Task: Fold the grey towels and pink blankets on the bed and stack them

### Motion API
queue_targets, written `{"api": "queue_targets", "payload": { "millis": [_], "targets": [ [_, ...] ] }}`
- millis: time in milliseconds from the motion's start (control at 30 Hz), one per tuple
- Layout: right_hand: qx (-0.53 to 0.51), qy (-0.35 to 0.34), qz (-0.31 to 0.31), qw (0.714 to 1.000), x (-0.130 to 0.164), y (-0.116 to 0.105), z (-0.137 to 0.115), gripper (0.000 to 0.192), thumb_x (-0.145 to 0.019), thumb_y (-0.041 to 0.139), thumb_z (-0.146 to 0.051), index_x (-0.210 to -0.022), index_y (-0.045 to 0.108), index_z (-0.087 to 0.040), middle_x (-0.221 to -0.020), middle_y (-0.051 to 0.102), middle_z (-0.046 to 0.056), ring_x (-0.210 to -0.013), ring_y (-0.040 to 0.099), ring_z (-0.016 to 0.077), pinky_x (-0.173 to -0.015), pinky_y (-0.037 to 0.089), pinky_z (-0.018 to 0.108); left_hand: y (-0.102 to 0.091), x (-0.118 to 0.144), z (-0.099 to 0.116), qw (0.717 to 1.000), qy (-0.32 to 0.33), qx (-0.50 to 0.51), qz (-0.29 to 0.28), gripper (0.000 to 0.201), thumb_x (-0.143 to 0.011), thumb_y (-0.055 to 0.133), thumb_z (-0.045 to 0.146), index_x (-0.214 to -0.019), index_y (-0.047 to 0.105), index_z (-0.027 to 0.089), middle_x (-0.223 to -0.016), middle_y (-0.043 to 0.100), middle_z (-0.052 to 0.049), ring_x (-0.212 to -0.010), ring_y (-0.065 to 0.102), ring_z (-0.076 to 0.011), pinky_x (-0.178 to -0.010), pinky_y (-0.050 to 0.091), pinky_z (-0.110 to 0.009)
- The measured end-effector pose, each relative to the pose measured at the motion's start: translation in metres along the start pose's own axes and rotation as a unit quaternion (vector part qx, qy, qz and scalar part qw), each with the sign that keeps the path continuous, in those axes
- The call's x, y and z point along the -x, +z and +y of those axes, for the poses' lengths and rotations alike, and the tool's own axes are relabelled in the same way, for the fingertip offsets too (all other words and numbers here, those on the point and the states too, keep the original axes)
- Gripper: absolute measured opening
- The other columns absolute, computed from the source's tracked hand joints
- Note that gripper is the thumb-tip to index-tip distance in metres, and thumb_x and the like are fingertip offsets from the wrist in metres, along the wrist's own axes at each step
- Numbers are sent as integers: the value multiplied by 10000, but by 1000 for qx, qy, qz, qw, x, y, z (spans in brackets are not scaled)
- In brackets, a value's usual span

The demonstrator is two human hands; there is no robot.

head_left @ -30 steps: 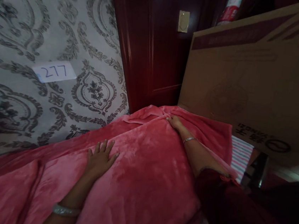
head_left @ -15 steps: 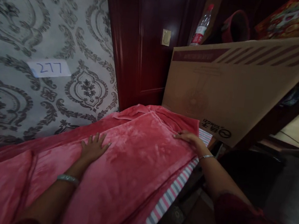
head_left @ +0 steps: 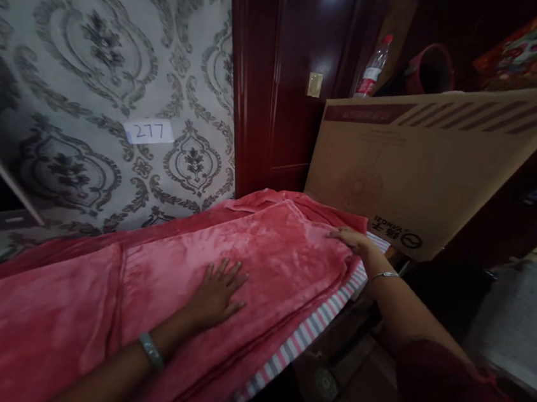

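A pink plush blanket point(head_left: 264, 239) lies folded in layers over a surface with a striped cloth point(head_left: 312, 330) showing along its near edge. My left hand point(head_left: 218, 293) rests flat on the blanket's middle, fingers spread, a bangle on the wrist. At the blanket's far right end is my right hand point(head_left: 353, 239), its fingers stretched out across the top layer. The blanket's edge bunches and rounds just below that hand. The right thumb is hidden from view.
A large cardboard box point(head_left: 412, 158) leans beyond the blanket's right end, with a red-capped bottle point(head_left: 372, 71) behind it. Patterned wallpaper point(head_left: 97, 49) with a "277" label point(head_left: 151, 131) and a dark red door point(head_left: 296, 69) border the far side. A grey surface point(head_left: 519, 323) stands at right.
My left hand has slid to the right over the blanket. The right corner under my right hand has become more bunched and rounded. The camera view has shifted left.
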State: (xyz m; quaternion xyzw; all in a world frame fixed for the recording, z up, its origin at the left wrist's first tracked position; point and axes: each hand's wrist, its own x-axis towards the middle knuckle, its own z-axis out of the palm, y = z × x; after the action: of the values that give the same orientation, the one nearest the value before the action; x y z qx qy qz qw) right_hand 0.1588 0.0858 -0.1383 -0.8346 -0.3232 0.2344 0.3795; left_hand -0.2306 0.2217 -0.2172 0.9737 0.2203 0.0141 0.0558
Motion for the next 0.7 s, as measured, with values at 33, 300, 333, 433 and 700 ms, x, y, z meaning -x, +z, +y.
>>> {"api": "queue_targets", "payload": {
  "millis": [33, 300, 333, 433, 700],
  "targets": [
    [-7, -13, -3, 1000, 4, 3, -16, 355, -793, 719, -319, -1064, 680, -94, -826, 712, 101, -642, 617, 172, -564, 523, 264, -1, -2, -3, 1000, 2, 28, -1, 666, -935, 517, 533, -1553, 394, 314, -1685, 184, -77, -1557, 63, -399, -1190, 60, -719],
    [163, -371, -79, 911, 84, 109, -161, 149, -803, 636, -187, -901, 719, -110, -889, 703, 67, -783, 628, 169, -718, 475, 260, -52, -2, -54, 705, -176, 677, 112, 680, -829, 588, 716, -1272, 609, 200, -1227, 700, -167, -1123, 682, -324, -1029, 504, -529],
    [180, -391, -91, 898, 101, 131, -167, 151, -812, 622, -181, -901, 724, -114, -866, 702, 68, -753, 624, 165, -704, 464, 265, -58, 2, -61, 645, -193, 730, 117, 694, -834, 579, 723, -1279, 575, 191, -1132, 720, -155, -997, 722, -303, -937, 556, -516],
    [240, -436, -124, 858, 149, 192, -160, 175, -827, 600, -154, -933, 739, -159, -823, 711, 60, -687, 628, 166, -624, 435, 265, -67, 16, -74, 550, -215, 794, 147, 656, -875, 506, 727, -1249, 541, 190, -900, 715, -82, -691, 713, -231, -693, 602, -424],
    [279, -501, -62, 817, 221, 248, -73, 632, -791, 557, -28, -1411, 559, -147, -1097, 694, 134, -922, 667, 260, -732, 522, 351, -45, 11, -88, 580, -328, 708, 235, 692, -707, 845, 350, -1300, 527, 194, -827, 700, -45, -587, 657, -176, -565, 540, -288]
  ]
}}
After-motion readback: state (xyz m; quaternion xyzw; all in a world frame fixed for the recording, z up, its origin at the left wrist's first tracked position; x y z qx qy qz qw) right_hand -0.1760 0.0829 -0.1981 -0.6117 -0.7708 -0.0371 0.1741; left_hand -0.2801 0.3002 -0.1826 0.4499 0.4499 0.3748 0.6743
